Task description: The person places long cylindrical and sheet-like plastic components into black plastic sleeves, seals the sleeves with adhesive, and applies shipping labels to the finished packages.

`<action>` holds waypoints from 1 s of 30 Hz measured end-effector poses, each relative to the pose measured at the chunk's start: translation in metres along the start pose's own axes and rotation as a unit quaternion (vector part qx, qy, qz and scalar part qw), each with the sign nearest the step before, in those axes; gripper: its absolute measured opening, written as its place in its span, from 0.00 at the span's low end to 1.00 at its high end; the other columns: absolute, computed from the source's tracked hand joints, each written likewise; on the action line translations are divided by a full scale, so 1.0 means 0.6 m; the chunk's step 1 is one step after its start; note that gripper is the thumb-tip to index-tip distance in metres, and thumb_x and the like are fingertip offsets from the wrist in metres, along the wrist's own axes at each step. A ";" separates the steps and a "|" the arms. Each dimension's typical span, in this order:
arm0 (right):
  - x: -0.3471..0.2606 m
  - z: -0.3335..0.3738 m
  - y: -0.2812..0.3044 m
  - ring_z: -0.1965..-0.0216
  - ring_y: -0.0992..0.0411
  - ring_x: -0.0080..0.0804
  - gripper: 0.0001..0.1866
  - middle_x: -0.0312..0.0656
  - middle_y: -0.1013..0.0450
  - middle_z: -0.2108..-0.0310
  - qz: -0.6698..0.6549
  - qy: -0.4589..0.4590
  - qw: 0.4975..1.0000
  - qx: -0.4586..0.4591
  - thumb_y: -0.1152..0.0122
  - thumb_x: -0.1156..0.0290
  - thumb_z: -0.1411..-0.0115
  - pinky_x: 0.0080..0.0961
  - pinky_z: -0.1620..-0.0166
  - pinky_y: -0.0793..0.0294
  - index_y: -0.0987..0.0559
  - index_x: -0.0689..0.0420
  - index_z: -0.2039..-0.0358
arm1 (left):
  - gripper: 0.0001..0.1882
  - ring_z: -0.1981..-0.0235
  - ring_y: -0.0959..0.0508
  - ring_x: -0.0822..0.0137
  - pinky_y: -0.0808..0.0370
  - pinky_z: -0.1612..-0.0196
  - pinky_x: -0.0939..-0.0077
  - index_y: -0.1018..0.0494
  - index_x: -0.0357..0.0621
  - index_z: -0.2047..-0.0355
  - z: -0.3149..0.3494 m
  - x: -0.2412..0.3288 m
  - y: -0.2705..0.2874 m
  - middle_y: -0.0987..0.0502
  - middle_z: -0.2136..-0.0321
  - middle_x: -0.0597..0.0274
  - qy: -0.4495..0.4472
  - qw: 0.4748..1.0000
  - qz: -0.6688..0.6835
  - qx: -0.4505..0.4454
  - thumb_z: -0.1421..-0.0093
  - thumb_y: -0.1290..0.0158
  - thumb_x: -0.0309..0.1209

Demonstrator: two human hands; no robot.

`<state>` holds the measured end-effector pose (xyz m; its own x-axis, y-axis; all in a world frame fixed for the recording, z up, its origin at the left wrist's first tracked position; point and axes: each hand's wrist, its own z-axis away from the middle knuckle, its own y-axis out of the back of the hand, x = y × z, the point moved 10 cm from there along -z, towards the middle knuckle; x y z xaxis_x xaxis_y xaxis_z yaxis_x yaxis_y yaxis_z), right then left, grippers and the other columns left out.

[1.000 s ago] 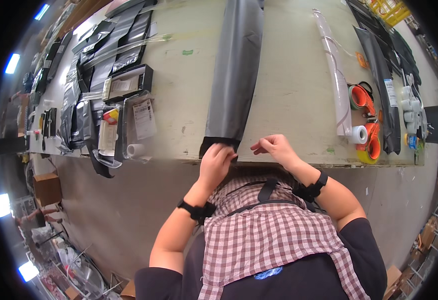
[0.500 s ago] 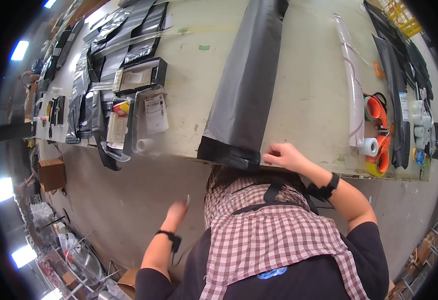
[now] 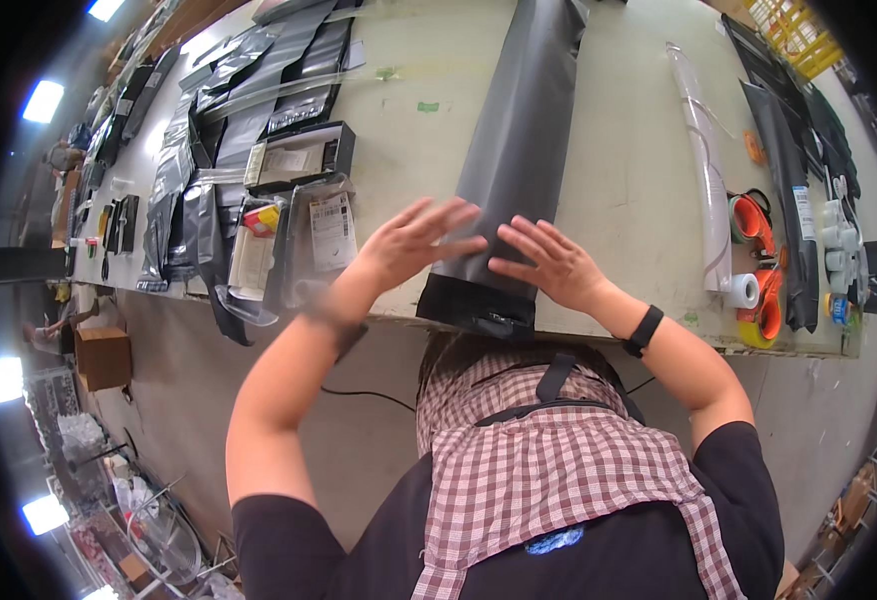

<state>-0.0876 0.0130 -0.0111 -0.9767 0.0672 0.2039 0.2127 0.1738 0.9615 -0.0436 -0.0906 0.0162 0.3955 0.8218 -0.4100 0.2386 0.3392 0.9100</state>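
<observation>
A long dark grey plastic mailing bag (image 3: pixel 524 125) lies lengthwise on the pale table, its near end a folded black flap (image 3: pixel 474 306) at the table's front edge. My left hand (image 3: pixel 421 242), slightly blurred, is over the bag's left side with its fingers spread. My right hand (image 3: pixel 551 262) reaches over the bag's right side, fingers stretched out and apart. Neither hand holds anything. Whether the fingertips touch the plastic or hover just above it, I cannot tell.
Left on the table (image 3: pixel 624 200) are stacked dark bags (image 3: pixel 249 130), an open black box (image 3: pixel 299 158) and a label sheet (image 3: pixel 333 230). On the right lie a white wrapped roll (image 3: pixel 700 165), orange tape dispensers (image 3: pixel 754 222), a clear tape roll (image 3: pixel 744 290) and a labelled dark package (image 3: pixel 794 200).
My left hand has risen from below the table edge to over the bag. My right hand has left the flap's corner, moved farther up the bag and spread its fingers.
</observation>
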 end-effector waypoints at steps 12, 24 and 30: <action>0.122 0.094 -0.020 0.79 0.37 0.20 0.08 0.35 0.32 0.81 -0.612 -0.375 0.656 0.235 0.50 0.73 0.39 0.18 0.75 0.36 0.24 0.63 0.66 | 0.15 0.54 0.29 0.66 0.35 0.49 0.77 0.33 0.38 0.52 0.005 -0.038 -0.096 0.27 0.58 0.59 0.222 0.595 0.760 0.137 0.39 0.56 0.27; 0.216 0.115 -0.146 0.81 0.40 0.25 0.21 0.47 0.35 0.85 -0.420 -0.587 0.658 0.215 0.52 0.59 0.39 0.28 0.74 0.37 0.28 0.67 0.75 | 0.22 0.82 0.36 0.69 0.37 0.75 0.69 0.32 0.33 0.78 -0.091 -0.070 -0.258 0.33 0.86 0.58 0.552 0.511 0.617 0.230 0.38 0.56 0.43; 0.234 0.098 -0.193 0.71 0.30 0.55 0.20 0.57 0.30 0.77 -0.481 -0.601 0.628 0.111 0.50 0.60 0.45 0.44 0.66 0.33 0.28 0.67 0.81 | 0.18 0.80 0.29 0.64 0.32 0.74 0.71 0.31 0.34 0.78 -0.119 -0.050 -0.312 0.27 0.82 0.55 0.562 0.394 0.726 0.055 0.41 0.55 0.37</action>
<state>-0.2476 0.0602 -0.1047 0.0441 0.4966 -0.8669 -0.3302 0.8262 0.4565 -0.1634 -0.1460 -0.1376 -0.4415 -0.1813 0.8788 0.5450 -0.8322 0.1021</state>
